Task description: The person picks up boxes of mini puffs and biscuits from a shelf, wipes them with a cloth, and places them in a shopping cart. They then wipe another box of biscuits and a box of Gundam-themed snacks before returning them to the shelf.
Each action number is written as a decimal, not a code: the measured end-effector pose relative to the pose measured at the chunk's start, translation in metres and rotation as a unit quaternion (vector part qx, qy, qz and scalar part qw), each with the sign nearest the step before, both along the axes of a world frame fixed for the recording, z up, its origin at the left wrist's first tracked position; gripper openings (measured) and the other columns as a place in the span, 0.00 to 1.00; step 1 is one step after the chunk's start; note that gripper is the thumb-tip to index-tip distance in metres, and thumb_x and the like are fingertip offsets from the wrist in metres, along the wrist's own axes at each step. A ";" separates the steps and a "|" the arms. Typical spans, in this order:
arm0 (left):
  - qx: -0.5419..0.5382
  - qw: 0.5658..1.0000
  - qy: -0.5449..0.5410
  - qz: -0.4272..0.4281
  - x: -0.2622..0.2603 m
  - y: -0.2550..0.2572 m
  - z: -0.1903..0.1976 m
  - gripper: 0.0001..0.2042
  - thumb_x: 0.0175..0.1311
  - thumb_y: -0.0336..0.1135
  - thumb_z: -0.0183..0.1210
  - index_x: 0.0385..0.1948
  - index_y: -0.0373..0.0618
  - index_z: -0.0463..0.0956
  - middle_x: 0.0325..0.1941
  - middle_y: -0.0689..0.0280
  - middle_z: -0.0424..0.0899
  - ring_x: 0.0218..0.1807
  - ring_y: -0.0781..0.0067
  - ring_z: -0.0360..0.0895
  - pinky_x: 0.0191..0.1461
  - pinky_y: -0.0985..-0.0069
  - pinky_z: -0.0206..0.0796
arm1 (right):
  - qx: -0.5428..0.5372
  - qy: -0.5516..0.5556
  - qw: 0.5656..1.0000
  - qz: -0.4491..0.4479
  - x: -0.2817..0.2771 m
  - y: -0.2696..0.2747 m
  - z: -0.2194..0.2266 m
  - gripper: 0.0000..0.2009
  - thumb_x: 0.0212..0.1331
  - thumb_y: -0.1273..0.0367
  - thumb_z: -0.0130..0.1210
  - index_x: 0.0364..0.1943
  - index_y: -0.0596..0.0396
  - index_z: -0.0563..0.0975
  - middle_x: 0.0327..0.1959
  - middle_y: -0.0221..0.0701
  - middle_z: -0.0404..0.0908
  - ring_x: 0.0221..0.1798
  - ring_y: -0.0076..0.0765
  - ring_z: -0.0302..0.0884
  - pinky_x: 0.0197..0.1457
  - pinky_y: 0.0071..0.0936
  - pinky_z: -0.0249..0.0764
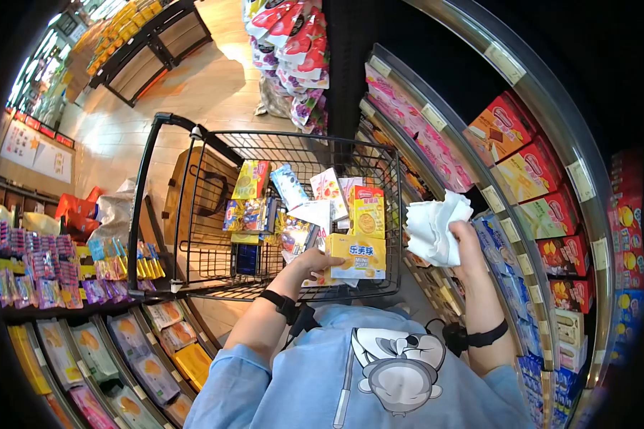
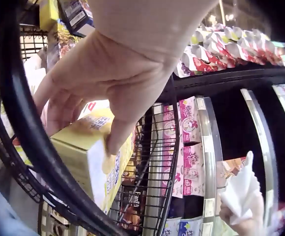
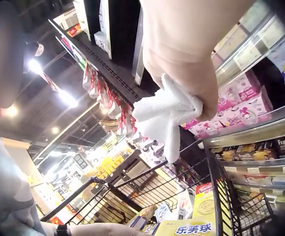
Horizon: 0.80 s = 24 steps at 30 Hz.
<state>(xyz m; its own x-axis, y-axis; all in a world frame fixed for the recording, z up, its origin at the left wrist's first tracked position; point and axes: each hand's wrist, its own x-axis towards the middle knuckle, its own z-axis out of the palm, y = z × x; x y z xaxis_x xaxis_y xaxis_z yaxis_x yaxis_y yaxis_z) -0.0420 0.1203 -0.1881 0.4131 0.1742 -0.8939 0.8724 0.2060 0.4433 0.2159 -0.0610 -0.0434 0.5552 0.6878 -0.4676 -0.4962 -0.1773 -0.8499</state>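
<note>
My left hand (image 1: 309, 264) grips a yellow snack box (image 1: 358, 256) marked MINI PUFF at the near side of the black wire shopping cart (image 1: 166, 118). In the left wrist view the thumb lies on one face of the box (image 2: 78, 152), the fingers on the other side. To the right of the cart, my right hand (image 1: 469, 247) holds a crumpled white cloth (image 1: 436, 227) near the shelves. The right wrist view shows the cloth (image 3: 164, 118) bunched in the fingers, which are mostly hidden. A yellow and red box (image 1: 368, 209) stands upright behind the MINI PUFF box.
Several other packages lie in the cart, among them a yellow box (image 1: 250, 180) and a blue and white pack (image 1: 288, 186). Shelves of snack boxes (image 1: 533, 171) rise close on the right. Hanging bags (image 1: 293, 43) are ahead, and a low display (image 1: 39, 264) stands left.
</note>
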 end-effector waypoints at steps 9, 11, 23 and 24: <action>0.087 0.945 -0.286 0.130 -0.025 -0.006 0.067 0.25 0.47 0.38 0.71 0.45 0.37 0.73 0.41 0.62 0.80 0.45 0.73 0.76 0.46 0.77 0.70 | -0.006 -0.406 0.913 -0.035 -0.042 0.006 0.002 0.19 0.53 0.74 0.58 0.51 0.59 0.73 0.50 0.38 0.78 0.52 0.39 0.76 0.55 0.32 0.71; 0.211 0.915 -0.331 0.098 -0.024 -0.014 0.126 0.27 0.48 0.27 0.68 0.52 0.37 0.68 0.45 0.61 0.78 0.48 0.74 0.75 0.52 0.77 0.68 | 0.085 -0.575 0.810 0.079 -0.066 0.025 0.032 0.22 0.50 0.74 0.59 0.53 0.54 0.73 0.53 0.39 0.77 0.56 0.44 0.73 0.60 0.39 0.67; 0.504 0.730 -0.451 0.099 -0.054 -0.032 0.143 0.28 0.43 0.22 0.66 0.52 0.37 0.69 0.47 0.56 0.81 0.50 0.65 0.80 0.54 0.73 0.70 | 0.115 -0.749 0.587 0.285 -0.067 0.030 0.065 0.27 0.52 0.68 0.56 0.61 0.45 0.70 0.67 0.30 0.63 0.70 0.40 0.57 0.73 0.49 0.45; 0.487 0.740 -0.452 0.107 -0.058 -0.031 0.136 0.28 0.46 0.22 0.66 0.53 0.37 0.68 0.47 0.57 0.80 0.50 0.66 0.79 0.55 0.73 0.69 | 0.073 -0.745 0.603 0.274 -0.052 0.029 0.062 0.25 0.53 0.67 0.56 0.60 0.49 0.70 0.67 0.34 0.64 0.71 0.42 0.56 0.73 0.47 0.45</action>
